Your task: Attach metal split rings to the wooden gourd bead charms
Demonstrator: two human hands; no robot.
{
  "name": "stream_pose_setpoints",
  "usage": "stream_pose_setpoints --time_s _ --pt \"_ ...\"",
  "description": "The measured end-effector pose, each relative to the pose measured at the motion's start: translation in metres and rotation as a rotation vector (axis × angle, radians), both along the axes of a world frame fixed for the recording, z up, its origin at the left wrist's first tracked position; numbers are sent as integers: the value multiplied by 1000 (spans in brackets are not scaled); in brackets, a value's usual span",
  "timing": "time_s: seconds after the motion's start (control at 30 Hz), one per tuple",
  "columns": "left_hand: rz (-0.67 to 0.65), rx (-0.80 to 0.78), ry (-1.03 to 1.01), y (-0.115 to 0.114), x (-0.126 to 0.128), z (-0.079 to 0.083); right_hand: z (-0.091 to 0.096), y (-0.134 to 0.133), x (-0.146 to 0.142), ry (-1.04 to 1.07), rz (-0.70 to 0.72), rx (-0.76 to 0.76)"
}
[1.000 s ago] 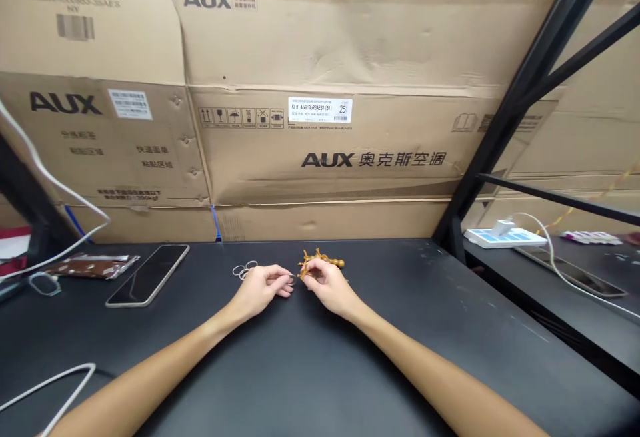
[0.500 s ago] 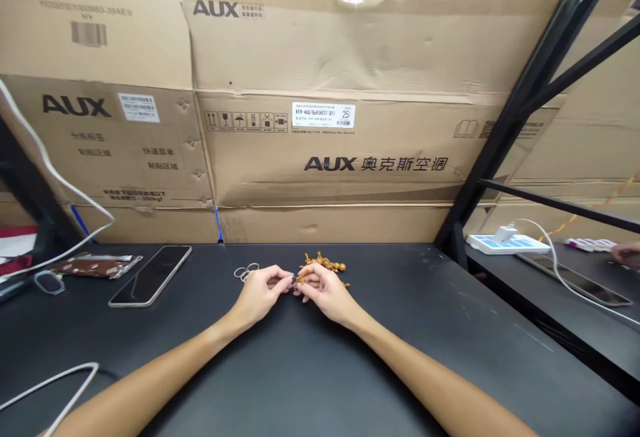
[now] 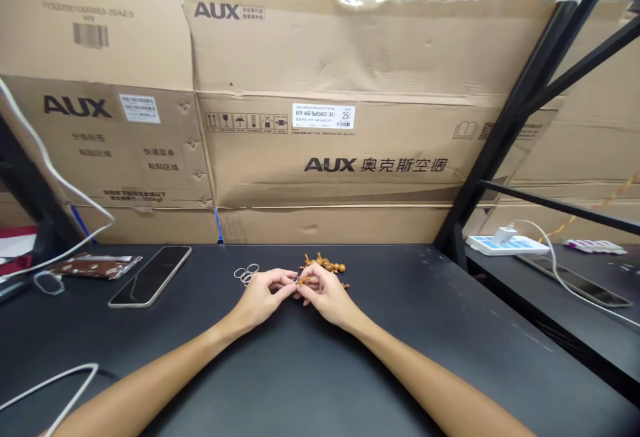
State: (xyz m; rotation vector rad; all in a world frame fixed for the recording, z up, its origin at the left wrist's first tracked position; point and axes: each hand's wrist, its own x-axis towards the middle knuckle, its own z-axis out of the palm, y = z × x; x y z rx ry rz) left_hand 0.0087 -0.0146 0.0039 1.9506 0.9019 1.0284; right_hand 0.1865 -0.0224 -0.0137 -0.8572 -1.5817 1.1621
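**Hands pinched together near the table's far edge**

A phone (image 3: 150,276) lies left of the metal rings (image 3: 246,274), which sit just beside the left hand (image 3: 263,297). Its fingers are closed on something too small to tell. The curled right hand (image 3: 325,294) pinches a small brown piece (image 3: 303,280), just before a knobbly brown cluster (image 3: 325,264) near the black table's (image 3: 380,245) far edge. Tabletop runs well rightward.

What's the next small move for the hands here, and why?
Probably firm up the pinch on the small brown piece between the left hand and right hand before anything else. Both hands meet at it, it looks tiny, and the brown carved cluster sits right behind, so a slip could land there. The metal rings lie untouched beside the left hand.
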Motion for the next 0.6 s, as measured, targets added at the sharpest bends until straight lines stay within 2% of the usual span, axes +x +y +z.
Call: stream_pose_setpoints --time_s 0.37,0.6 --pt "24 137 123 -1 -1 3 3 0 4 -49 15 9" --pt "-89 -11 -7 1 -1 -1 1 10 12 -57 16 2"
